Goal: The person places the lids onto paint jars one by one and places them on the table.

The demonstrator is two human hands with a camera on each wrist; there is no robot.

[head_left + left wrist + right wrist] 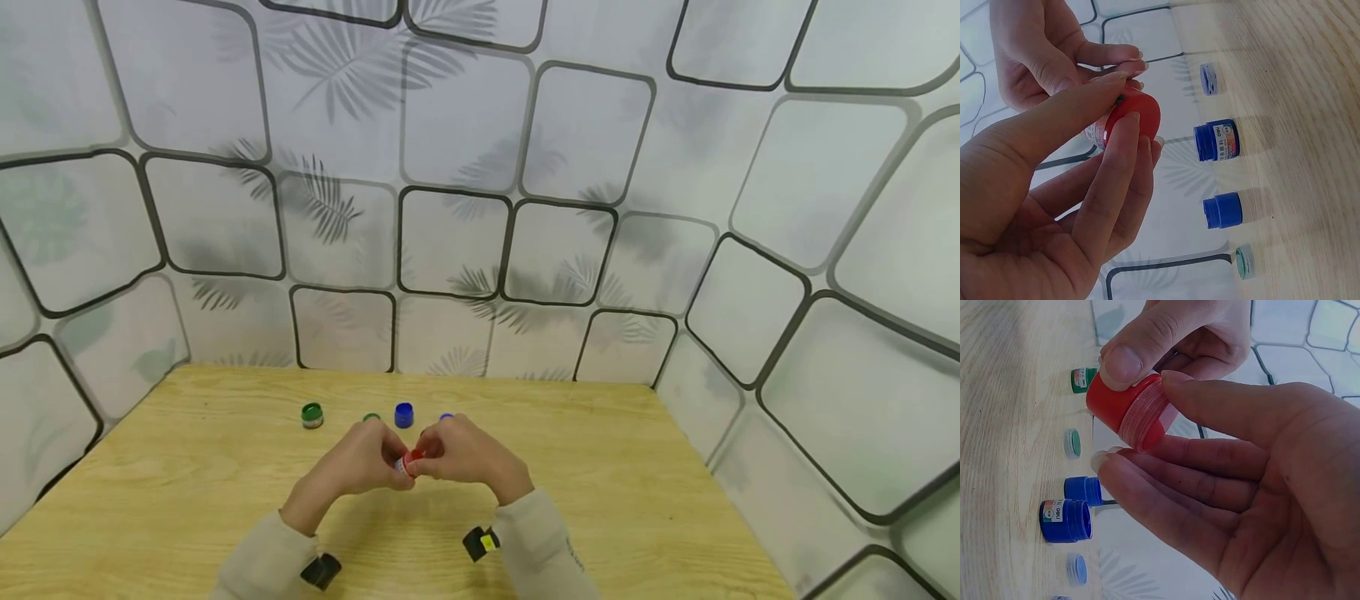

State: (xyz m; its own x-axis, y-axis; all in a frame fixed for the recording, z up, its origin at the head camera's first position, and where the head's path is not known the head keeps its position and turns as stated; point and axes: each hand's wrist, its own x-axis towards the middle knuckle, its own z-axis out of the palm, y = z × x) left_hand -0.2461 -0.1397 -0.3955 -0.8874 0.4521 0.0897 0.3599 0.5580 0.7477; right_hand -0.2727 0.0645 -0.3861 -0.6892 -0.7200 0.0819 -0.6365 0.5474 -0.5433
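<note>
My left hand grips a small red paint jar, thumb and fingertips pressed on its sides, above the table. The jar is tilted, and its clear ridged lid faces my right hand. With thumb at the upper rim and fingers beneath, the right hand pinches that lid. Part of a pale label shows between the fingers in the left wrist view. Beyond the hands stand blue paint jars, a green paint jar and loose tinted lids, a green one and a blue one.
The wooden table runs back to a patterned wall covering, which also closes in the sides. Both blue jars stand uncovered close together, between the green lid and the blue lid. Dark wrist cameras hang at both sleeves.
</note>
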